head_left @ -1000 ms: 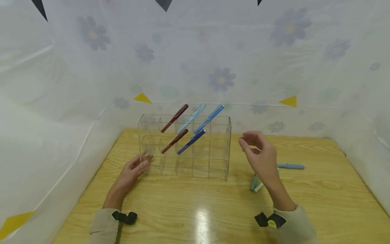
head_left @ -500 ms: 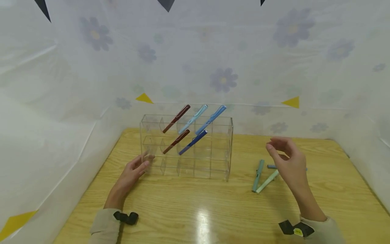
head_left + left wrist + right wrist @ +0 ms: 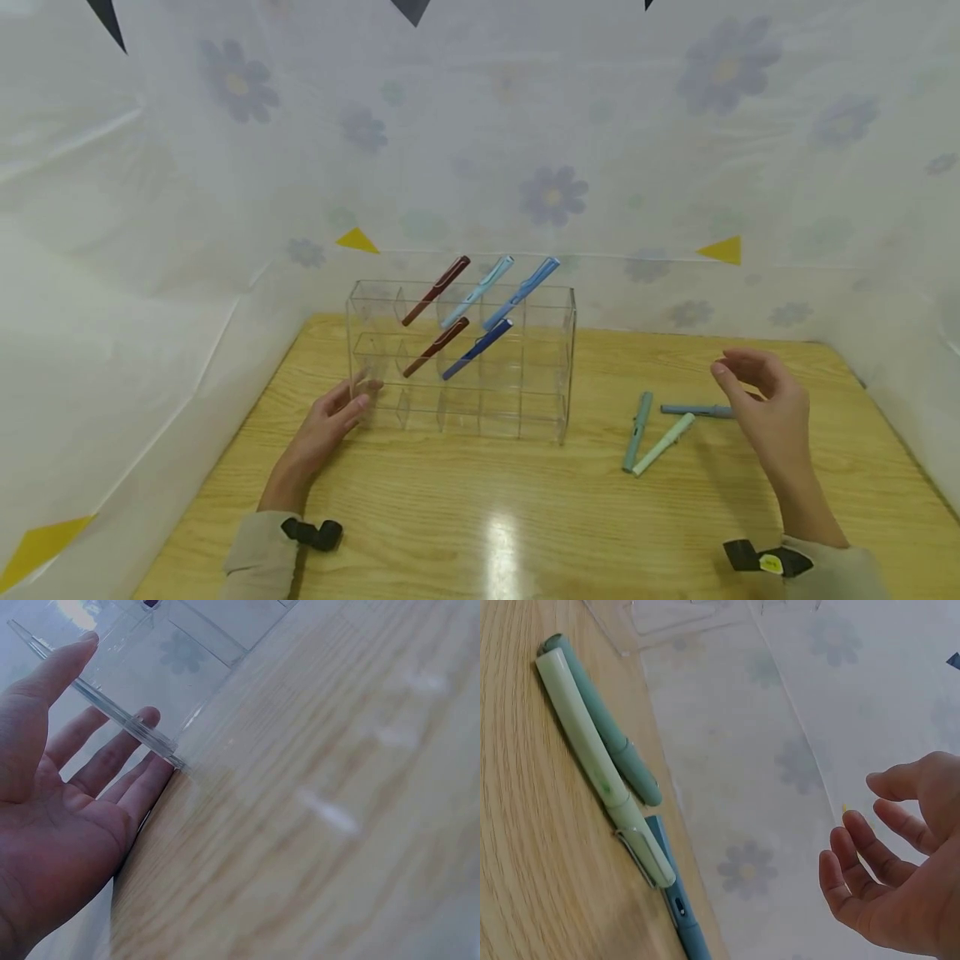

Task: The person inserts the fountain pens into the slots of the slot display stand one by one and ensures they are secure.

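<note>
A clear acrylic pen rack [image 3: 461, 400] stands on the wooden table, with dark red, light blue, blue and navy pens slanted in its upper and middle tiers. At its left end, my left hand [image 3: 330, 429] rests with nearly straight fingers touching the side panel; in the left wrist view the thumb and fingertips lie about that panel's edge [image 3: 124, 716]. My right hand [image 3: 772, 412] is raised on the right, fingers loosely bent, nothing between them. Beneath and left of it lie a dark green pen [image 3: 637, 433], a pale green pen [image 3: 663, 446] and a grey-blue pen [image 3: 697, 410], partly hidden by the hand.
The wooden table [image 3: 420, 517] is enclosed by white sheeting [image 3: 450, 125] with a flower print, rising behind and at both sides. Bottom tier slots of the rack show no pens. Yellow triangles mark the sheeting.
My right hand has moved right, from beside the rack to over the loose pens, uncovering the green ones. The left hand stays at the rack's left end. The view has shifted slightly.
</note>
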Tool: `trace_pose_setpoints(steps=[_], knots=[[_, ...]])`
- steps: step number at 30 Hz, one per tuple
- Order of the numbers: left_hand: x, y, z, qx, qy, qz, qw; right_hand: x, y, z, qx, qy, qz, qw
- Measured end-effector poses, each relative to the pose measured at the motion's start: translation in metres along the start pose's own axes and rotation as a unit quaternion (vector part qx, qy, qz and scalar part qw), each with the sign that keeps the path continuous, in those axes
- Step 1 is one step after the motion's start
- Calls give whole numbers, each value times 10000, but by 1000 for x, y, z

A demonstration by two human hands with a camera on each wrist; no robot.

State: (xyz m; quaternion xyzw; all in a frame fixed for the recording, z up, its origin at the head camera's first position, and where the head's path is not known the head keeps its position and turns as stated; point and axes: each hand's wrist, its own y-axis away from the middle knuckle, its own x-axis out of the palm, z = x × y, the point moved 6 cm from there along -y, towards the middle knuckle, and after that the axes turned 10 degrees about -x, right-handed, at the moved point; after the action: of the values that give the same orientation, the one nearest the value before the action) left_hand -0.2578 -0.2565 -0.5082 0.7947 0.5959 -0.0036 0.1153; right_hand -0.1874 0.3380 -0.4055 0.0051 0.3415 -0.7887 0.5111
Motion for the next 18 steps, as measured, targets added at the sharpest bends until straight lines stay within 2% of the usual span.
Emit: trace_pose_setpoints(steps=[10, 18], knots=[[0, 0, -1, -25, -87, -51, 9999, -23, 3, -47, 364, 31, -269, 9990], [0, 0, 1, -38, -15, 2, 10000, -30, 12, -79, 719, 425, 217, 9963]])
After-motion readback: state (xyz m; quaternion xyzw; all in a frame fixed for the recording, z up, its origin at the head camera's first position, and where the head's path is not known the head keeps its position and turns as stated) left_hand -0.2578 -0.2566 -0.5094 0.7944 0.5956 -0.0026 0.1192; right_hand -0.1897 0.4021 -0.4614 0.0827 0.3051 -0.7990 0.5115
